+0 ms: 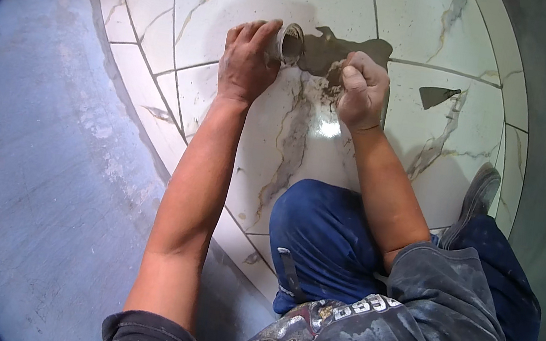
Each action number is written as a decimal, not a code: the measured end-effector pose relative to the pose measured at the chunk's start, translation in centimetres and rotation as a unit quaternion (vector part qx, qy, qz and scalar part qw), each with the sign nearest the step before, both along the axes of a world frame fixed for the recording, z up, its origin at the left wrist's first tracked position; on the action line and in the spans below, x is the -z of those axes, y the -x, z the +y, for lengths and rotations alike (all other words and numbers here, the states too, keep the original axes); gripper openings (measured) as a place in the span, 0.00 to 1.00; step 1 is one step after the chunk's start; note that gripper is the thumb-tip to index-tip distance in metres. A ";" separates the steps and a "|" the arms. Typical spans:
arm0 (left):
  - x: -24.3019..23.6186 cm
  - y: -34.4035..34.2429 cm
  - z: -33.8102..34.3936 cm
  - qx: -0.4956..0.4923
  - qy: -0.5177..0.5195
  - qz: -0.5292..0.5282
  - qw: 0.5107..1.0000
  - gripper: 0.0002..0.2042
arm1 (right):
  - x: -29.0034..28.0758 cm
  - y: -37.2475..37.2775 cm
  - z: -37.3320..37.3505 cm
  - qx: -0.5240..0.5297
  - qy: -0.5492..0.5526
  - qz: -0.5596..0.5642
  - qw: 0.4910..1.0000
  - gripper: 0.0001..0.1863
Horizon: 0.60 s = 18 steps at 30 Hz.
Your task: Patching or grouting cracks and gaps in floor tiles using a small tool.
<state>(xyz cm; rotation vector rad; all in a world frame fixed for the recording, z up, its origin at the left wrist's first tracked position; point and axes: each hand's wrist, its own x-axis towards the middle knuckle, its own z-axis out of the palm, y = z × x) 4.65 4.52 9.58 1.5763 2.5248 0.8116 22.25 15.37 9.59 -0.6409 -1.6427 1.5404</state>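
My left hand (248,62) is wrapped round a small round cup (291,46), tilted on its side with its mouth turned to the right. A grey film coats the inside of the cup. Beside the mouth, a wet patch of grey grout-like paste (349,50) spreads over the white marbled tile, with crumbly bits along its near edge. My right hand (363,94), dusted grey, is closed in a fist at the near right edge of the paste. Whatever its fingers hold, if anything, is hidden.
A small dark scraper blade (438,97) lies on the tiled floor (331,154) to the right. Narrow border tiles (151,94) edge the tiling, with a bluish-grey floor (47,139) at left. My bent knee (319,212) and shoe (480,193) are close by.
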 end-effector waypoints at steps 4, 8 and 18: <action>0.4 0.0 -0.1 -0.012 -0.036 -0.012 0.999 0.32 | 1.9 -0.1 0.2 0.016 -0.028 -0.040 0.999 0.16; 0.5 0.6 -0.1 -0.027 -0.070 -0.023 0.997 0.31 | 1.3 0.3 0.1 0.011 0.014 -0.077 0.997 0.16; 1.8 1.4 -1.0 -0.126 -0.152 -0.116 0.973 0.27 | 1.0 -0.2 0.4 0.001 -0.032 -0.034 0.999 0.19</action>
